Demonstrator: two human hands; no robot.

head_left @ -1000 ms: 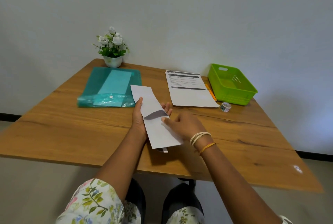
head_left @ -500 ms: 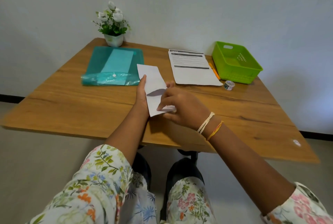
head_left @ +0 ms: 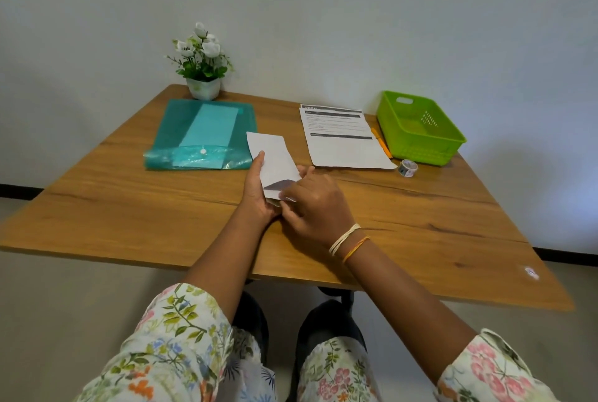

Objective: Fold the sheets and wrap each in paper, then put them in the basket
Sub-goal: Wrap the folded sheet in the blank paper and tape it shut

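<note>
A long white paper wrap (head_left: 271,155) lies mid-table with its near end open, dark inside. My left hand (head_left: 259,188) holds the wrap from below, thumb on its left edge. My right hand (head_left: 315,204) pinches the near end of the wrap and covers whatever sits at the opening. A printed sheet (head_left: 343,139) lies flat to the right. The green basket (head_left: 417,130) stands at the back right with nothing visible in it.
A teal plastic folder (head_left: 204,136) holding a pale sheet lies at the back left, a potted white flower (head_left: 202,62) behind it. An orange pencil (head_left: 382,142) lies between sheet and basket. A small tape roll (head_left: 407,168) sits near the basket's front.
My right hand has slid toward the wrap's near end, and less of the white paper shows below my hands. The camera view has shifted.
</note>
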